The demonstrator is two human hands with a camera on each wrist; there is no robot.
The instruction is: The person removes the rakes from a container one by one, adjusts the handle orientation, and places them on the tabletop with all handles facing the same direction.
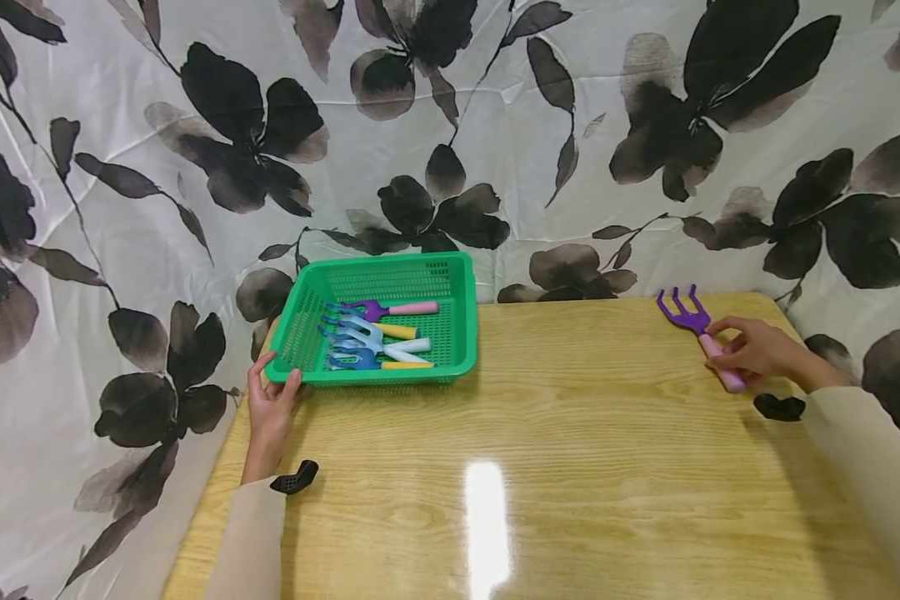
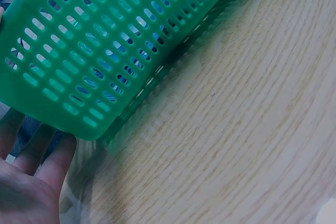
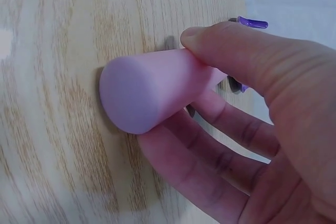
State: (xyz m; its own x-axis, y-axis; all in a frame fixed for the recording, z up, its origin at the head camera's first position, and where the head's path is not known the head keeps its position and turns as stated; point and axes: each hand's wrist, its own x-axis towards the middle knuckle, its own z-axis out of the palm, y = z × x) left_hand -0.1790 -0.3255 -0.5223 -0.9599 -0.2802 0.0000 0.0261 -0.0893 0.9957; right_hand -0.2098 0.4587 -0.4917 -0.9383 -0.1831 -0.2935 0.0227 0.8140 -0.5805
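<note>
Toward the far right of the table, a toy hand rake with purple tines and a pink handle [image 1: 721, 363] is held by my right hand [image 1: 757, 350]. In the right wrist view, the thumb lies on one side of the pink handle [image 3: 157, 85] and the fingers curl along the other. My left hand [image 1: 272, 412] grips the near left corner of a green plastic basket [image 1: 382, 377], fingers at the left rim and thumb at the front. Inside lie several small rakes: a purple one with a pink handle [image 1: 412, 308], and blue ones with yellow or pale handles [image 1: 408, 345].
The basket stands at the back left of a wooden table [image 1: 555, 433], at its left edge. A white curtain with dark flowers [image 1: 540, 167] hangs right behind the table and along its sides. A bright light reflection [image 1: 486, 525] shows near the front.
</note>
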